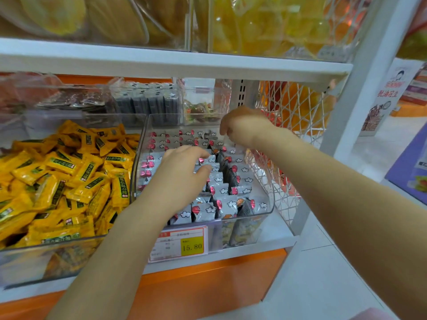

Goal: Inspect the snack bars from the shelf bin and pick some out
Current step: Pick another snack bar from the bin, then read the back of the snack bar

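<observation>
A: Looking down through the head view, we find both hands inside the clear bin (pixel 132 179) on the middle shelf. The snack bars (pixel 242 179) lie in it, grey-white packets stood in rows, filling it from front to back.

B: What is our left hand (pixel 182 172) doing?

A: It rests on the packets near the middle of the bin, fingers loosely spread and only lightly bent. We see nothing gripped in it.

B: And the right hand (pixel 242 125)?

A: It hangs over the back right corner, fingers curled downwards towards the rear rows. It is blurred, so we cannot tell whether it pinches a packet or only touches one.

B: So where do we stand in the task?

A: We judge that we are sorting and looking, with no bar clearly lifted out yet.

B: Next, then?

A: We would need to pinch one packet by its top edge and draw it straight up, since the rows are packed tight. The yellow packets (pixel 69 172) in the neighbouring bin are not ours. The price tag (pixel 182 243) sits on the front wall.
</observation>
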Demonstrator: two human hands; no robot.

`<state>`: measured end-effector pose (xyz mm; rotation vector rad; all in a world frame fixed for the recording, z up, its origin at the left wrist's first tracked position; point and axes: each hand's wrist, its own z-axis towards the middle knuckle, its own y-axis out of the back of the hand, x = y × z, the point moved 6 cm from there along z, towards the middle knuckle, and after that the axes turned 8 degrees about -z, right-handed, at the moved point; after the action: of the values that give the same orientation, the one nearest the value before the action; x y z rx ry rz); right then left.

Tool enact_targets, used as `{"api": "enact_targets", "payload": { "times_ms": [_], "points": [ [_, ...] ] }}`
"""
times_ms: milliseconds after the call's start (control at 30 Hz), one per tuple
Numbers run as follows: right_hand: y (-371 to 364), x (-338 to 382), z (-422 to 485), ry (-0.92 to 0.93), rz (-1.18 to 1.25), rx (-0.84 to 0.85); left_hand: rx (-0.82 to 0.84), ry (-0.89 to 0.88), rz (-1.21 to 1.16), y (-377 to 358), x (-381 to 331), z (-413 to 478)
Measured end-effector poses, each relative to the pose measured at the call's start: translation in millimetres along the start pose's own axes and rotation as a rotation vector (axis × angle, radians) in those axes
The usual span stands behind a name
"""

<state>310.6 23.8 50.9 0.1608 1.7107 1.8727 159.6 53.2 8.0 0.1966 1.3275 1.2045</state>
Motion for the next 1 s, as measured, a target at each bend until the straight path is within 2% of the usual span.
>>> {"api": "enact_targets", "payload": {
  "times_ms": [133,200,267,367,567,633,800,1000],
  "points": [
    [-23,12,7,0.031,-0.219,0.116,-0.003,0.004,0.006,4,1,-2],
    [-22,13,6,0.031,-0.241,0.09,-0.007,0.002,0.007,5,2,-3],
    [-13,10,1,0.011,-0.152,0.021,-0.014,-0.006,0.002,6,2,-4],
    [12,-3,-18,-0.065,0.077,-0.151,-0.058,-0.023,-0.006,9,0,-4],
    [45,-28,-94,-0.324,0.483,-0.638,-0.224,-0.054,-0.151,19,-8,-11],
    [46,-31,-116,-0.378,0.649,-0.708,-0.232,-0.049,-0.224,19,-11,-15],
    [29,-24,-138,-0.437,1.047,-0.592,-0.175,-0.005,-0.409,13,-13,-24],
    [3,-18,-145,-0.543,1.462,-0.51,-0.088,0.269,-0.972,6,-1,-26]
  ]
}}
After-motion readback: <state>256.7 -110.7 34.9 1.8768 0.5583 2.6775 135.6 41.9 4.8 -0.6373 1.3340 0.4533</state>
